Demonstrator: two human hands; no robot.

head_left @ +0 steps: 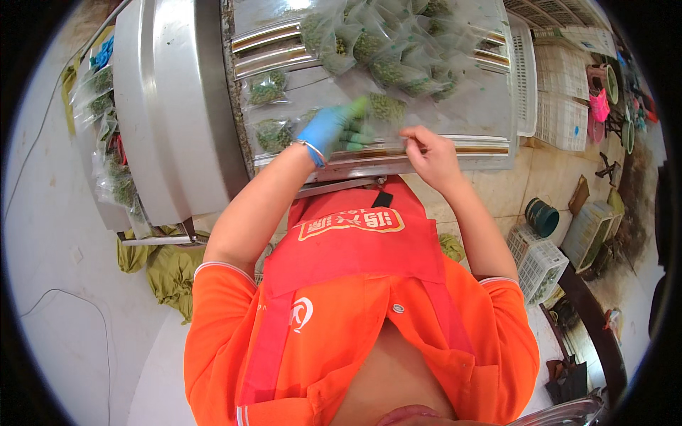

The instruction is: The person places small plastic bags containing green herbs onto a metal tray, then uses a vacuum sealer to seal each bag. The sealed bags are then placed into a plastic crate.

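My left hand (338, 130), in a blue glove with green-stained fingers, is over the near part of a metal work surface (458, 117), beside a clear plastic bag of green peppercorn-like produce (387, 108). My bare right hand (432, 154) is at that bag's near right side, thumb and forefinger bent close together; the film between them is too faint to settle the grip. Several similar filled bags (391, 72) lie heaped beyond my hands. Two more bags, one farther (267, 88) and one nearer (273, 134), lie flat at the left, by the machine's edge.
A large curved stainless-steel housing (176, 106) stands left of the work surface. Past it more filled bags (120, 175) lie on a ledge. White plastic crates (562, 120) are stacked at the right, and a dark green bucket (542, 217) rests near another crate (538, 263) on the floor.
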